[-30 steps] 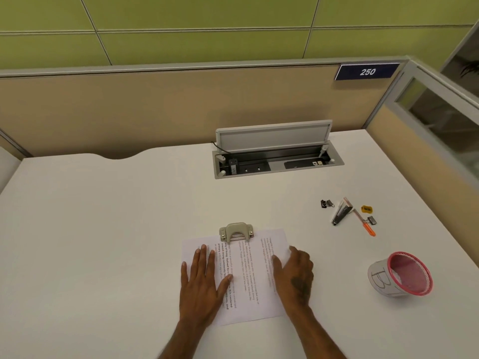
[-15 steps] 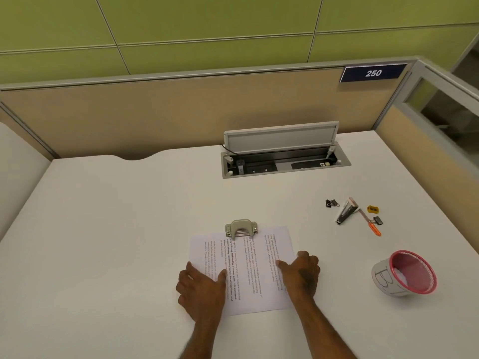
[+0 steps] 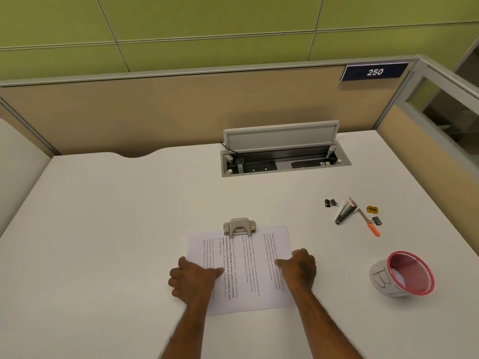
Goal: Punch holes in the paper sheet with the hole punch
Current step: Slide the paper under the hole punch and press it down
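A printed paper sheet (image 3: 246,268) lies flat on the white desk (image 3: 103,229), text running sideways. A grey metal hole punch (image 3: 239,226) sits at the sheet's far edge, left of its middle, with the edge slid into its slot. My left hand (image 3: 194,278) is curled over the sheet's left edge, thumb lying on the paper. My right hand (image 3: 300,268) is curled over the right edge, thumb also on the paper. Both hands are well short of the punch.
An open cable box (image 3: 282,161) is set into the desk behind the punch. To the right lie binder clips (image 3: 330,202), a stapler (image 3: 346,215), an orange pen (image 3: 369,225) and a yellow sharpener (image 3: 372,209). A pink mesh cup (image 3: 404,273) lies tipped near the right edge.
Both hands went from lying flat with spread fingers on the sheet to curled at its side edges, and drew back toward me. The sheet and punch stayed put.
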{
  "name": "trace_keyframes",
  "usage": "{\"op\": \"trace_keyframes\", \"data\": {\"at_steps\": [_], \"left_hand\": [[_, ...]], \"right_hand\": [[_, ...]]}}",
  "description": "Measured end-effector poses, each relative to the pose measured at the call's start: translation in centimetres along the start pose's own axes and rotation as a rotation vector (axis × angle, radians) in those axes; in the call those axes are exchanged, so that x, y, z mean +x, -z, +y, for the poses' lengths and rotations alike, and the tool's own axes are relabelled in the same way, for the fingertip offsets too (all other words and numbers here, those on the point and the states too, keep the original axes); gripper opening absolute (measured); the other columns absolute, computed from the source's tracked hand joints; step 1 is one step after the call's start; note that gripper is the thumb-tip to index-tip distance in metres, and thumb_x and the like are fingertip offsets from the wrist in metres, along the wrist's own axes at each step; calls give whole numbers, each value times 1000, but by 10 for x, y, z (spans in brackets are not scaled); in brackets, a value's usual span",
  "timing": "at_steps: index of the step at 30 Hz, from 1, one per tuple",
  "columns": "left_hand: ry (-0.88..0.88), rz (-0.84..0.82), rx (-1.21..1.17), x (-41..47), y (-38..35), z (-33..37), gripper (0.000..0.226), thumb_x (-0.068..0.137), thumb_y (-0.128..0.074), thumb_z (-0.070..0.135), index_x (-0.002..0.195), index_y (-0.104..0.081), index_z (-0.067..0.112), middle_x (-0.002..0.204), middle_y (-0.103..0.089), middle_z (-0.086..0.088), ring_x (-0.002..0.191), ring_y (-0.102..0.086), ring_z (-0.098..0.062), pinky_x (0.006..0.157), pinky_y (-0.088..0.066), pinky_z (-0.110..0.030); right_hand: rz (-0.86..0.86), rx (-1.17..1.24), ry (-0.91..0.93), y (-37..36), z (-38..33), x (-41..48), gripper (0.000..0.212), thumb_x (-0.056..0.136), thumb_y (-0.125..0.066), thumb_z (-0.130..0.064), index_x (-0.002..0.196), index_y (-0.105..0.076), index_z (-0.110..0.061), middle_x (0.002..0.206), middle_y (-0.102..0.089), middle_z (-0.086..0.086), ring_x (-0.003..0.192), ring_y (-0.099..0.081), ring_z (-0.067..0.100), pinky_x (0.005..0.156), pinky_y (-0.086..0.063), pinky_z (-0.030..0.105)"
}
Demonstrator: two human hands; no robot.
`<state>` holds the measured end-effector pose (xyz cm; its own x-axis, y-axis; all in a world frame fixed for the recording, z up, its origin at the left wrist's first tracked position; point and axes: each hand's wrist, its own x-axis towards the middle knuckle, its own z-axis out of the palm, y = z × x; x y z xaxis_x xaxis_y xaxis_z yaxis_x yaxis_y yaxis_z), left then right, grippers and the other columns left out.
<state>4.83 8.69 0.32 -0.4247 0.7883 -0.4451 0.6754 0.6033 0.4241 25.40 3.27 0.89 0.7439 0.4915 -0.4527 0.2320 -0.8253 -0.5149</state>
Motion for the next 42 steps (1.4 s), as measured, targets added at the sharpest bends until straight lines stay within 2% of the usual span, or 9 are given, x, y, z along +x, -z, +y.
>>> {"op": "trace_keyframes", "data": {"at_steps": [8, 12, 19, 24, 26, 31, 33, 38, 42], "left_hand": [[55, -42, 5, 11, 5, 4, 97, 52, -93, 40, 126, -40, 7, 130, -45, -20, 124, -41, -38, 101, -37, -51], [13, -22, 7, 11, 3, 3, 94, 53, -93, 39, 124, -39, 7, 128, -47, -18, 122, -43, -37, 100, -39, -52], [-60, -33, 47, 10, 5, 0, 99, 57, -90, 43, 134, -37, 12, 130, -50, -17, 124, -44, -38, 102, -38, -53], [-81, -51, -5, 16, 10, -3, 62, 89, -62, 47, 133, -46, 6, 130, -49, -20, 122, -48, -40, 100, -42, -53], [-99, -69, -72, 20, 13, -6, 47, 99, -48, 36, 133, -48, 3, 133, -49, -23, 120, -51, -41, 100, -44, -53], [-146, -93, -151, 19, 19, -12, 33, 102, -41, 25, 127, -51, 6, 127, -61, -18, 112, -59, -39, 96, -47, -48], [-146, -103, -173, 19, 21, -13, 33, 101, -44, 25, 129, -51, 7, 128, -61, -17, 112, -59, -39, 96, -47, -47], [-149, -124, -251, 19, 26, -21, 36, 101, -47, 21, 131, -52, 3, 129, -61, -19, 113, -60, -38, 99, -48, -50], [-159, -163, -294, 13, 29, -40, 34, 101, -48, 21, 130, -52, 3, 126, -62, -18, 109, -61, -37, 97, -49, -49]], "right_hand": [[-67, 2, 3, 0, -2, 3, 38, 80, -77, -25, 108, -64, -2, 108, -72, 14, 88, -71, 31, 76, -61, 41], [-72, -3, 4, 1, -4, 2, 31, 82, -75, -24, 104, -66, -5, 106, -73, 12, 81, -72, 28, 70, -60, 35], [-113, 52, -2, 3, -1, 9, 42, 77, -80, -25, 111, -66, -6, 112, -68, 16, 87, -69, 28, 66, -54, 29], [-126, 206, 13, 4, 7, 17, 16, 89, -66, -23, 81, -69, -9, 82, -71, 5, 72, -65, 22, 62, -48, 27], [-122, 240, 5, 5, 12, 20, 24, 90, -61, -17, 66, -63, -12, 70, -64, 3, 63, -56, 18, 59, -42, 25], [-132, 275, -18, 9, 17, 22, 7, 87, -65, -10, 89, -71, -7, 79, -67, 4, 72, -60, 20, 55, -43, 22], [-142, 273, -17, 9, 19, 22, 8, 87, -66, -10, 91, -71, -6, 87, -71, 8, 76, -61, 22, 58, -44, 23], [-194, 305, -43, 8, 27, 22, 18, 88, -66, -11, 103, -70, -1, 104, -72, 14, 97, -67, 32, 89, -55, 40], [-265, 365, -44, 10, 39, 15, 8, 88, -65, -7, 92, -71, -4, 97, -74, 14, 91, -70, 34, 87, -57, 50]]}}
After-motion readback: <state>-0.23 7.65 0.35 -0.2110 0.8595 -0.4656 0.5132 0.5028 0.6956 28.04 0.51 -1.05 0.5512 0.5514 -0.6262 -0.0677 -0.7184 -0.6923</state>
